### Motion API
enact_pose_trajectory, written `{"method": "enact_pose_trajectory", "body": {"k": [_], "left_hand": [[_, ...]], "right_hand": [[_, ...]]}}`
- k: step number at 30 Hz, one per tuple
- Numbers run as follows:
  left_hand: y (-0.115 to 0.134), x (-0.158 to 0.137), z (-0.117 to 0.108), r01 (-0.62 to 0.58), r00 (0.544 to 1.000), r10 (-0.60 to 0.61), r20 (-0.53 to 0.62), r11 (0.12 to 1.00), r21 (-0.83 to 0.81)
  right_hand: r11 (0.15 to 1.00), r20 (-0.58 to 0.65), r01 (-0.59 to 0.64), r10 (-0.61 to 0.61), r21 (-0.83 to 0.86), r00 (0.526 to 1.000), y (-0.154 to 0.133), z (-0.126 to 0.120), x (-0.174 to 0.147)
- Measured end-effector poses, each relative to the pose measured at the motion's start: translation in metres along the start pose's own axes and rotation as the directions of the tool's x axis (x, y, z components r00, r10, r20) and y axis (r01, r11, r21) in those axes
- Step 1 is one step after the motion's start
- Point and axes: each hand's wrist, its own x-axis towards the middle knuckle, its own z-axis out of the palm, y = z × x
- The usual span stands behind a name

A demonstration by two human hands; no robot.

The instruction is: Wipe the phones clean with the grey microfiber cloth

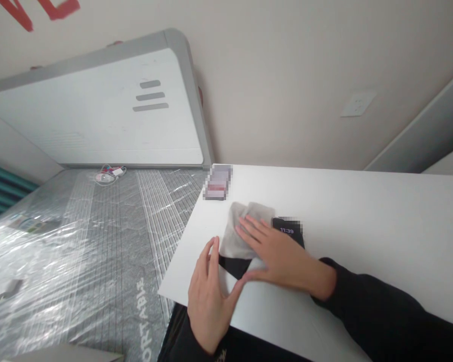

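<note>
Kicking off far left at a teal curtain (7, 188), then across a grey striped mattress (79, 261) wrapped in clear, shiny plastic, past a looped white cable (105, 178) and up to a white headboard (117, 118) with a grey frame. On to the left hand (209, 296), palm over the near edge of a white table (377, 221), spread wide in a V, thumb tip right up by the right thumb, fingertips just beside a black flat piece (234, 266); cannot tell whether pinching its edge. Just beyond, at the table's far left corner, to a pinkish pixelated item (218, 182), too blurred to name. Then to the heart of the action: a grey cloth (234, 231), lying on the table, partly over that black piece, and pressed under the right hand (275, 254), laid flat with fingers stretched out. Close beside that hand, to a smartphone (289, 231) lit up with 11:39, partly hidden behind the wrist. Finishing rightward along a black sleeve (385, 311), below a white wall socket (358, 104).
</note>
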Motion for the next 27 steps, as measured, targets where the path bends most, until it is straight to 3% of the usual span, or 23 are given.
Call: {"method": "enact_pose_trajectory", "body": {"k": [3,4,8,9,13,17,18,22,27], "left_hand": [[0.000,0.000,0.000,0.004,1.000,-0.003,0.019,1.000,-0.029],[0.000,0.000,-0.001,0.002,1.000,-0.001,0.019,0.999,-0.033],[-0.001,0.000,-0.001,0.001,1.000,-0.001,0.005,1.000,-0.004],[-0.002,0.000,-0.001,0.002,1.000,-0.002,0.008,1.000,0.002],[-0.002,0.000,0.000,0.011,1.000,-0.011,0.020,1.000,-0.005],[-0.001,-0.001,0.000,0.015,1.000,-0.015,-0.001,1.000,0.000],[0.000,-0.001,0.001,0.013,1.000,-0.013,-0.003,1.000,-0.003],[-0.001,-0.002,0.001,0.010,1.000,-0.010,0.002,1.000,-0.022],[-0.002,-0.002,0.001,0.009,1.000,-0.009,-0.008,1.000,-0.010]], "right_hand": [[0.981,0.038,0.174,-0.178,0.091,0.983,-0.004,0.004,-0.002],[0.979,0.049,0.181,-0.186,0.099,0.981,-0.004,0.004,-0.001],[1.000,-0.039,-0.019,0.018,-0.022,0.999,0.003,0.001,0.003],[1.000,-0.050,-0.004,0.002,-0.028,0.999,0.004,0.001,0.004],[0.976,0.046,0.212,-0.215,0.055,0.976,0.002,0.001,0.006],[0.999,-0.014,0.004,-0.004,-0.036,1.000,0.007,-0.003,0.007],[0.999,-0.027,-0.002,0.001,-0.037,1.000,0.008,-0.003,0.006],[0.971,0.066,0.213,-0.221,0.111,0.973,0.005,-0.003,0.001],[1.000,0.029,-0.001,0.002,-0.012,1.000,0.006,-0.008,0.006]]}}
